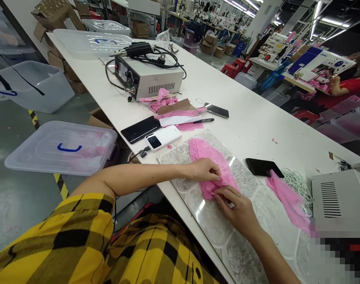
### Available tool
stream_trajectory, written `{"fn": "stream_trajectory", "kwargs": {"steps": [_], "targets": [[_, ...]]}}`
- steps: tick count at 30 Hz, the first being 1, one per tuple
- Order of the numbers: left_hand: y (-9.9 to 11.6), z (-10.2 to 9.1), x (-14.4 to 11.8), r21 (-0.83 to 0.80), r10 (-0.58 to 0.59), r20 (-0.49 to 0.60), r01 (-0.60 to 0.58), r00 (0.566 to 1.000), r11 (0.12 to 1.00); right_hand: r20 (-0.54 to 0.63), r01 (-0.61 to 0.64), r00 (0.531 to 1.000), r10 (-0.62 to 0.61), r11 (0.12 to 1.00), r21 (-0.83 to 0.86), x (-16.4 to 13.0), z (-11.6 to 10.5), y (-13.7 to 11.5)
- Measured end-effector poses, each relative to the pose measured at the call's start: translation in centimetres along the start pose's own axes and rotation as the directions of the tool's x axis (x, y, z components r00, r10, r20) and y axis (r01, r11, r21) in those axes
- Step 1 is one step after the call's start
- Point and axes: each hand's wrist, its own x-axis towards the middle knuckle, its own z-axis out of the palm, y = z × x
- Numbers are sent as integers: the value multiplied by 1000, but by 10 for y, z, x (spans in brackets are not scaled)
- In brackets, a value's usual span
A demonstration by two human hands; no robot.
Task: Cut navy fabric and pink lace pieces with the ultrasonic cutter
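A piece of pink lace fabric (pixel 211 154) lies on a grey marble-patterned mat (pixel 245 179) at the table's near edge. My left hand (pixel 205 169) rests over the middle of the fabric, thumb and fingers pinched together on it. Close by, at the fabric's lower edge, my right hand (pixel 237 207) pinches the cloth between thumb and fingers. The exact grip points are partly hidden under the fingertips. Further right on the mat, a loose pink cloth strip (pixel 288 201) lies beside a tangle of white cord (pixel 297 185).
A black phone (pixel 264 167) lies right of the fabric. Beyond my left hand are a white power bank (pixel 164 138), a black phone (pixel 141 129) and a grey control box (pixel 153 77) with cables. Another grey box (pixel 340 201) stands at right. Lidded plastic bins (pixel 61 148) stand left.
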Motion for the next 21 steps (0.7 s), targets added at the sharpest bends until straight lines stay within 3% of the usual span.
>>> {"fn": "stream_trajectory", "kwargs": {"steps": [10, 21], "targets": [[3, -3, 1, 8, -32, 15, 32, 999, 999, 90, -239, 969, 229, 961, 139, 6, -8, 0], [3, -6, 1, 10, -20, 41, 20, 999, 1000, 70, -458, 886, 458, 842, 286, 13, -16, 8]]}}
